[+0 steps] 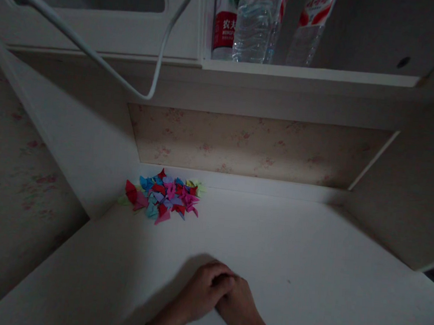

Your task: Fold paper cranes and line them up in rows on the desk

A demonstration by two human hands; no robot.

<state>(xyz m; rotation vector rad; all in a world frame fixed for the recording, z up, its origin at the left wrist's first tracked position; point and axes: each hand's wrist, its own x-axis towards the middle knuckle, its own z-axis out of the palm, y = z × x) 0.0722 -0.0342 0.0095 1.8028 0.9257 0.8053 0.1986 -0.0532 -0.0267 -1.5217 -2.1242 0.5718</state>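
Observation:
My left hand (206,288) and my right hand (239,302) rest together near the front of the white desktop (270,247). The left one lies over the right, its fingers curled around the right hand's fingers and its thumb pressed on top. Both look closed, and no object shows between them; the right fingertips are hidden. Beyond them, to the left, lies a loose pile of small folded paper pieces (169,196) in red, pink, blue, purple and yellow-green. Neither hand touches the pile.
A white cable (108,66) hangs in a loop at upper left. Several plastic bottles (253,30) stand on a shelf (310,73) above the desk. Side panels (81,117) border the desktop, with flowered wallpaper (241,144) behind it.

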